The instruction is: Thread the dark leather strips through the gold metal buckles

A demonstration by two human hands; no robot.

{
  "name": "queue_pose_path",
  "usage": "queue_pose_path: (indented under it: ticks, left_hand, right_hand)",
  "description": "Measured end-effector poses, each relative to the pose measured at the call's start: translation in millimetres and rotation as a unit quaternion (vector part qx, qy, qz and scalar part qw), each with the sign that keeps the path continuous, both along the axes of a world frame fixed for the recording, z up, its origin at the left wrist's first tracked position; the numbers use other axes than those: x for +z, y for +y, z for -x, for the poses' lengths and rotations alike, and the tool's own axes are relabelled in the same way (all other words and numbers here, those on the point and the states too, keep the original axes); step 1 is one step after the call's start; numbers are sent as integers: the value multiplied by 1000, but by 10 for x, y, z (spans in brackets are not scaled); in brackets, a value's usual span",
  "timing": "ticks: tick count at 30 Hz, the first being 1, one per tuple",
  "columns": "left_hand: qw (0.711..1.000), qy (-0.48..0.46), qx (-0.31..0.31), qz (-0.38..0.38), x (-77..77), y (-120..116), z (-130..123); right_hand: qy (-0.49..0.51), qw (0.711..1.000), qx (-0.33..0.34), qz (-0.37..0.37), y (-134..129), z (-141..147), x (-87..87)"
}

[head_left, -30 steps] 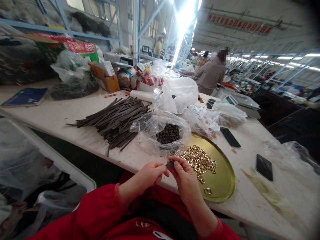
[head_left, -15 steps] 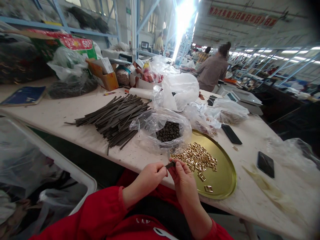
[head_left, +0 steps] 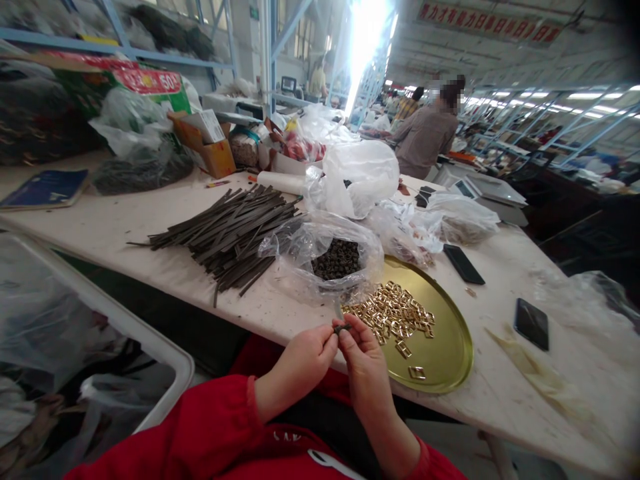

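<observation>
My left hand [head_left: 307,355] and my right hand [head_left: 365,353] meet at the table's front edge. Both are closed, fingertips pinching a short dark strip [head_left: 343,328] between them; most of it is hidden by the fingers. Just beyond lies a round gold tray [head_left: 453,357] bearing a heap of gold buckles [head_left: 397,308], two of them lying apart from the rest. Behind my hands, an open clear plastic bag [head_left: 295,267] holds many small dark loop-like pieces [head_left: 337,259]. Farther left spreads a pile of long dark strips [head_left: 235,230].
Two phones, one [head_left: 464,264] behind the tray and one [head_left: 531,324] to its right, lie on the table [head_left: 500,400]. White plastic bags [head_left: 363,177] and a cardboard box [head_left: 215,153] stand at the back. A white-rimmed bin [head_left: 165,347] is at lower left. A person [head_left: 425,137] stands beyond.
My left hand has moved slightly right, closer to my right hand. The dark strip between the fingertips now shows less and lies flatter.
</observation>
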State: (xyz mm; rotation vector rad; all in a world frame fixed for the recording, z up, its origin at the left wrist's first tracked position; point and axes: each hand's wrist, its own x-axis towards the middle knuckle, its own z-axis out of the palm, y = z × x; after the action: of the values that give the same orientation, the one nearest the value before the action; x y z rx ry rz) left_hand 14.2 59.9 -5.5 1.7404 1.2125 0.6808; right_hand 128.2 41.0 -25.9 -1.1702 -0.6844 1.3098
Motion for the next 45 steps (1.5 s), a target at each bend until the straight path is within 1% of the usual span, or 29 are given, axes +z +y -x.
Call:
queue_pose_path:
  ticks: [2, 3, 5, 6, 8, 9, 11, 12, 13, 14, 15, 16, 17, 18, 20, 21, 23, 24, 28, 31, 34, 38, 42, 45]
  left_hand:
    - [999, -13, -35, 11, 43, -5, 43]
    - [998, -19, -59, 30, 67, -12, 73]
    - [990, -32, -102, 95, 102, -39, 129]
    - [985, -40, -111, 125, 109, -54, 149]
    - [982, -65, -94, 149, 99, -81, 164]
    - [983, -78, -75, 146, 86, -86, 160]
    - [986, -95, -40, 129, 59, -76, 144]
    - [988, -96, -34, 119, 47, -58, 140]
    - [989, -95, -35, 107, 39, -32, 141]
    - [990, -91, -40, 95, 32, -1, 148]
    - [992, -83, -46, 87, 27, 34, 159]
    - [993, -73, -48, 84, 20, 69, 170]
    - [993, -62, -47, 86, 11, 102, 179]
    - [994, -50, -40, 92, -1, 132, 180]
    - [994, -28, -23, 103, -36, 178, 154]
    - [994, -21, -16, 107, -57, 194, 126]
    - [994, -14, -8, 113, -97, 218, 56]
    - [993, -13, -8, 118, -114, 227, 21]
    - [987, -19, -24, 158, -142, 243, -57]
    - [988, -12, -38, 150, -130, 224, -51]
    - [992, -9, -50, 114, -97, 192, -26]
    - [994, -9, -64, 84, -20, 143, 11]
    - [995, -5, -69, 78, 70, 69, 47]
    - [995, -5, -66, 78, 108, 9, 68]
  right_hand:
    - [-31, 999, 28, 10, 20, -92, 38]
    - [-49, 998, 39, 13, 33, -149, 53]
    - [-69, 997, 37, 16, 53, -251, 65]
    - [-67, 997, 24, 17, 55, -280, 61]
    - [-49, 999, 10, 17, 37, -265, 40]
    - [-36, 999, 21, 15, 20, -225, 29]
    - [-24, 997, 75, 3, -19, -122, 13]
    - [-20, 994, 103, -3, -31, -89, 9]
    - [-28, 991, 127, -10, -32, -86, 7]
    - [-58, 988, 143, -21, -16, -124, 5]
    - [-123, 980, 151, -37, 17, -204, 0]
    - [-206, 965, 153, -55, 70, -325, -8]
    - [-322, 932, 145, -78, 139, -476, -22]
    - [-449, 879, 128, -98, 223, -645, -40]
    - [-524, 844, 89, -75, 408, -973, -90]
    - [-603, 792, 90, -43, 498, -1108, -120]
    - [-644, 759, 96, -6, 652, -1290, -184]
    - [-655, 748, 104, 8, 709, -1338, -215]
    - [-655, 744, 131, 31, 822, -1368, -308]
    - [-652, 745, 138, 34, 827, -1350, -322]
    - [-645, 750, 140, 29, 794, -1337, -278]
    - [-641, 757, 125, 20, 722, -1332, -149]
    - [-660, 741, 120, 19, 690, -1373, -67]
    - [-676, 722, 139, 32, 708, -1398, -100]
